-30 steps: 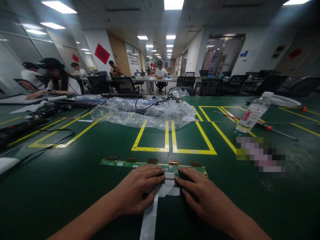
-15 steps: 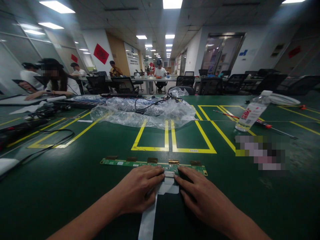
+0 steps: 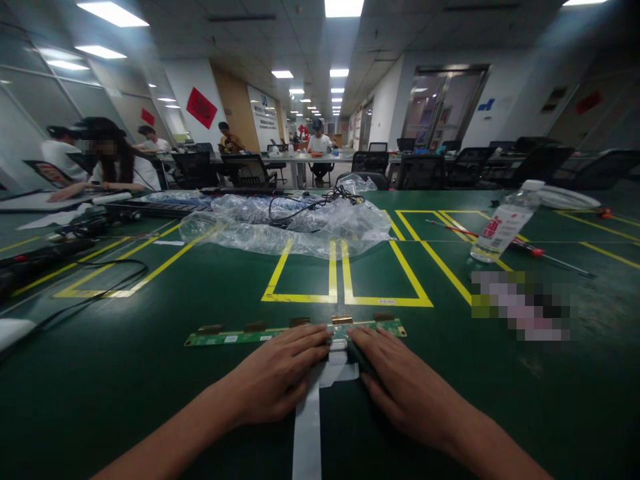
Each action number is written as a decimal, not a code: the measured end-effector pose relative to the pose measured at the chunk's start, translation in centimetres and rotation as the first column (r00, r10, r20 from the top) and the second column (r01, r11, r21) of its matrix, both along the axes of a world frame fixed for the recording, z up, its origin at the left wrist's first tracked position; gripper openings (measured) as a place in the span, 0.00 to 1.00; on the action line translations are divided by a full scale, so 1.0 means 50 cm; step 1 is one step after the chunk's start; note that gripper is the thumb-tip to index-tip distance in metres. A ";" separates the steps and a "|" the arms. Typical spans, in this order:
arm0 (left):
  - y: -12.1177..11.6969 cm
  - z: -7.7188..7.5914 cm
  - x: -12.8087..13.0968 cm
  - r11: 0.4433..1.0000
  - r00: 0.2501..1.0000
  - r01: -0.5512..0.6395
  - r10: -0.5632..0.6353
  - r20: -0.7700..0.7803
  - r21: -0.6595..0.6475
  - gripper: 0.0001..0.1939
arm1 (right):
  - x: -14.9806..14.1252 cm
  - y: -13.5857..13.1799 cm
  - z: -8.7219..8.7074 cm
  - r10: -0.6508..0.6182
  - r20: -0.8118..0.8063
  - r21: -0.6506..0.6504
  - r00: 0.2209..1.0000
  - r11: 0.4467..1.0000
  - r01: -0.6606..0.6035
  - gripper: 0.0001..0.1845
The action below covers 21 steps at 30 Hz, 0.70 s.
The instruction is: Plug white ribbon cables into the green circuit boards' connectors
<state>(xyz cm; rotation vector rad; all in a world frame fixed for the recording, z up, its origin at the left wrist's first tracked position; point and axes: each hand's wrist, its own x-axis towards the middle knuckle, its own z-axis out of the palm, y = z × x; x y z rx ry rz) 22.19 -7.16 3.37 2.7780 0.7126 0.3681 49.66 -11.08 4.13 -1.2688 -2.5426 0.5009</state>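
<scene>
A long, narrow green circuit board lies on the table, with several dark brown flex tabs along its far edge. A white flat ribbon cable runs from the near edge of the table to a connector at the board's near edge. My left hand is closed over the board just left of the connector, its thumb beside the cable. On the connector's other side, my right hand presses its fingers together on the board. Both hands hide parts of the board, and their undersides are out of sight.
Crumpled clear plastic wrap with black cables lies beyond the board. To the right stand a plastic bottle and a screwdriver. A black cable loops at left. A co-worker sits at the far left.
The board has shifted slightly left and turned, its left end now nearer to me. The lower part of the ribbon cable has swung right. Both hands stay beside the connector.
</scene>
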 end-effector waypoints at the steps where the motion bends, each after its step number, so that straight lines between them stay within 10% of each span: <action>1: 0.000 0.002 -0.001 1.000 1.000 0.009 -0.009 -0.011 -0.027 0.32 | 0.002 0.002 0.001 0.009 -0.009 -0.011 1.000 1.000 -0.009 0.36; 15: 0.029 -0.026 -0.019 0.984 0.975 -0.176 0.173 -0.141 -0.011 0.29 | 0.007 0.002 -0.013 -0.082 -0.015 -0.005 0.996 0.997 0.082 0.34; 21: 0.154 -0.052 -0.208 0.744 0.704 -0.666 0.652 -0.280 0.056 0.32 | 0.015 0.000 -0.013 -0.108 0.006 -0.015 0.994 0.994 0.108 0.37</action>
